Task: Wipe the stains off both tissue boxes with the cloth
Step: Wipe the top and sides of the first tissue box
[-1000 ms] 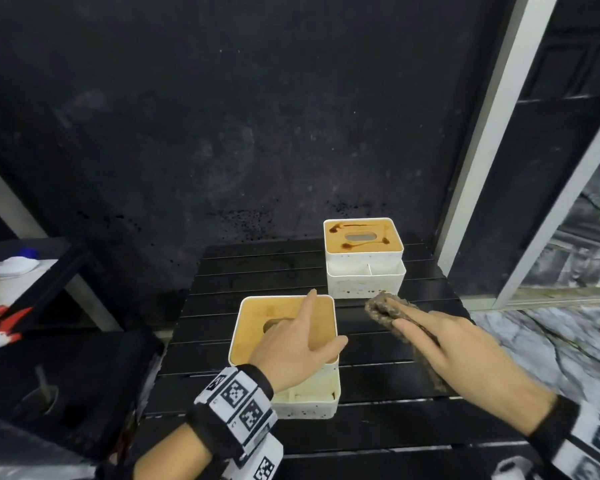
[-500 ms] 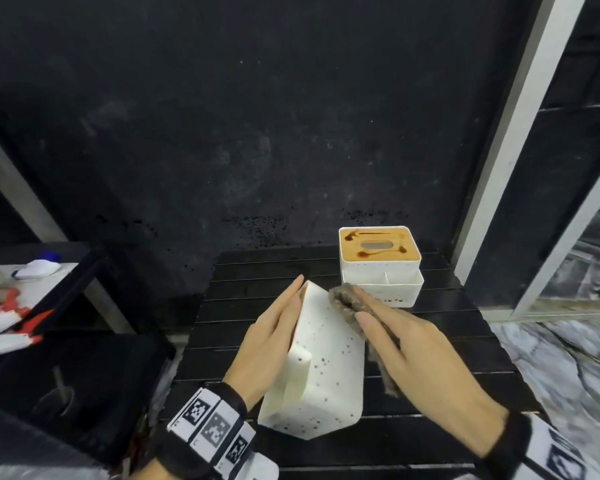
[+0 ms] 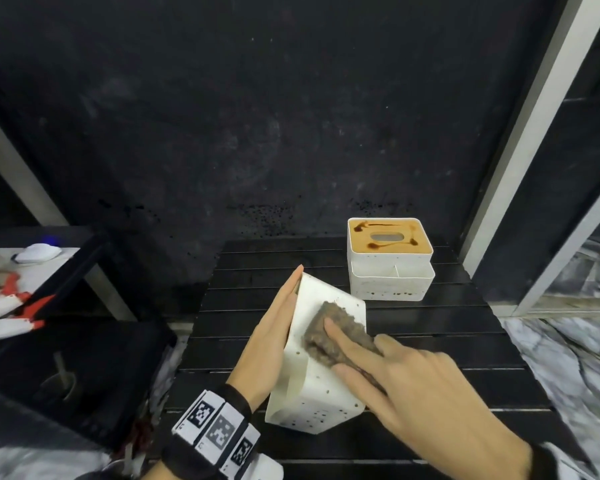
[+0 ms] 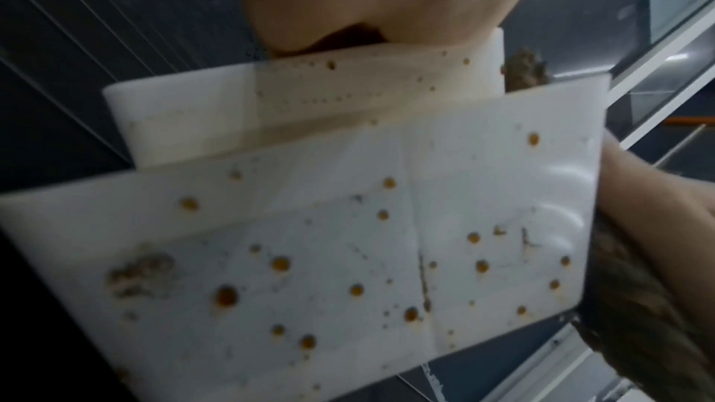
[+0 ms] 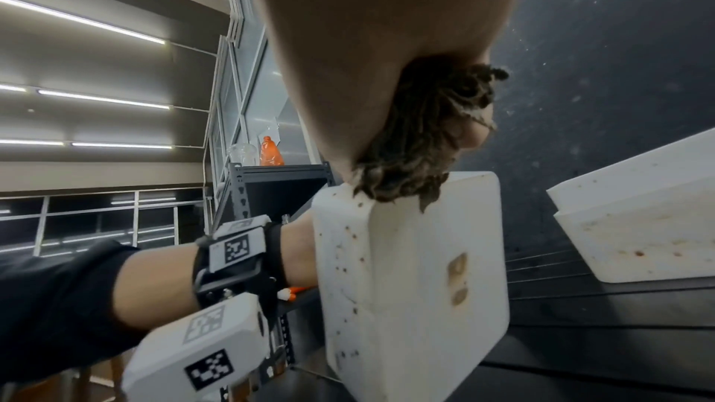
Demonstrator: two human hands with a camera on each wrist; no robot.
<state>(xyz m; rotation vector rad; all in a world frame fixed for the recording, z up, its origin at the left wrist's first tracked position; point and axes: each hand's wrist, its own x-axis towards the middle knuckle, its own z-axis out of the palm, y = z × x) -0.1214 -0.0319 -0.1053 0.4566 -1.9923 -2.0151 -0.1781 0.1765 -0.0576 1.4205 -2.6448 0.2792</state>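
Observation:
The near tissue box (image 3: 326, 400) is white, speckled with brown spots, and is tipped up on its side on the black slatted table (image 3: 430, 341). My left hand (image 3: 274, 334) lies flat with straight fingers against its left face and props it. My right hand (image 3: 413, 386) holds a brown cloth (image 3: 336, 327) and presses it on the box's upturned white face. The left wrist view shows the spotted box (image 4: 348, 256) close up. The far tissue box (image 3: 390, 282) stands upright at the back right, with dark stains on its orange lid.
A shelf at the left holds red-and-white items (image 3: 11, 303) and a white object (image 3: 35, 252). A dark bin (image 3: 66, 375) stands below it. A white post (image 3: 520, 133) rises to the right of the table. Marble floor shows at the right.
The near box went from upright with its lid up to tipped on its side. My right hand brought the cloth from beside the box onto its white face.

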